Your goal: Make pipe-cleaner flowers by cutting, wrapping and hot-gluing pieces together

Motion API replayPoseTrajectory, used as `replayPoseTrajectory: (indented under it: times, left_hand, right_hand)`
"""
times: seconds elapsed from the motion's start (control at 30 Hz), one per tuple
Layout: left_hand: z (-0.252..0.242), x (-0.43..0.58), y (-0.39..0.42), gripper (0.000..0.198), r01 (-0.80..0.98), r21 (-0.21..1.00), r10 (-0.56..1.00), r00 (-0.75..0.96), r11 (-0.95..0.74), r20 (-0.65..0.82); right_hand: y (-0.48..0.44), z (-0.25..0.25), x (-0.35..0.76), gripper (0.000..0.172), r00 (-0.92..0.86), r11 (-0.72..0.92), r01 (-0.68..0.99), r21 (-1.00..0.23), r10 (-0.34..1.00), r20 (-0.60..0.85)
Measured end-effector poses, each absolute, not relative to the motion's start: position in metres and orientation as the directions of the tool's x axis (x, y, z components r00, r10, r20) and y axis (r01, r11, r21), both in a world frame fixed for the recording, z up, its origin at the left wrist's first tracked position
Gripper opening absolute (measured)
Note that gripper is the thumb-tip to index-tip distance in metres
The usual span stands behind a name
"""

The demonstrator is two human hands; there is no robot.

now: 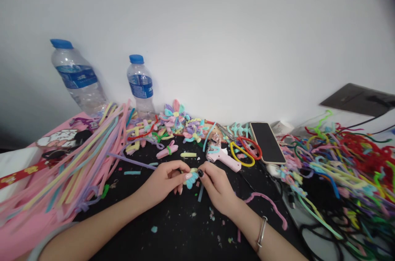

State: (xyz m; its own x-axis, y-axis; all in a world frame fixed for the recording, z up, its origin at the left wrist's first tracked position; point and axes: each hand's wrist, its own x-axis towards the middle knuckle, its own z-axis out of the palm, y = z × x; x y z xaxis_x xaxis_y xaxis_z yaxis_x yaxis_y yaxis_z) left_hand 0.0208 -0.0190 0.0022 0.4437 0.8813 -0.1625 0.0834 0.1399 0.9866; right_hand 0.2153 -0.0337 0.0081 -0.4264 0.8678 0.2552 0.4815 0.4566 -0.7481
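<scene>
Between my two hands is a small pipe-cleaner flower (191, 180) with blue and yellow loops. My left hand (173, 176) pinches it from the left, thumb and fingers closed. From the right, my right hand (214, 185) grips its edge, fingers curled and thumb pressed near the yellow part; some of the flower is hidden behind the fingertips. Just beyond the hands lie a short yellow pipe-cleaner piece (188, 154) and a pink bundle (167, 150) tied with green. A pink glue gun (222, 157) rests past my right hand, beside red-and-yellow-handled scissors (243, 154).
Long pastel pipe cleaners (83, 158) cover the left side. Two plastic bottles, one large (77, 75) and one smaller (141, 84), stand against the wall. Finished-looking flowers (175, 115) are piled at the back. A phone (268, 143) and tangled coloured pipe cleaners (354, 162) occupy the right.
</scene>
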Motion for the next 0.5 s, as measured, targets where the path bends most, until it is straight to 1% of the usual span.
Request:
replayPoseTrajectory:
  times: [0.2,0.33,0.5]
  left_hand:
    - [0.0046,0.0203,-0.0198,0.02,0.078,0.99,0.883,0.448,0.12,-0.142]
    - [0.0064,0.02,-0.021,0.019,0.086,0.993,0.892,0.438,0.084,-0.114]
    - [0.0052,0.0202,-0.0205,0.019,0.086,0.992,0.893,0.435,0.09,-0.119]
  right_hand:
    - [-0.0347,0.0071,0.2148,0.016,-0.45,0.481,0.485,-0.731,0.853,0.263]
    - [-0.0343,0.0084,0.2134,0.019,-0.463,0.488,0.485,-0.726,0.847,0.26]
    - [-0.0341,0.0087,0.2129,0.02,-0.47,0.484,0.461,-0.744,0.844,0.258]
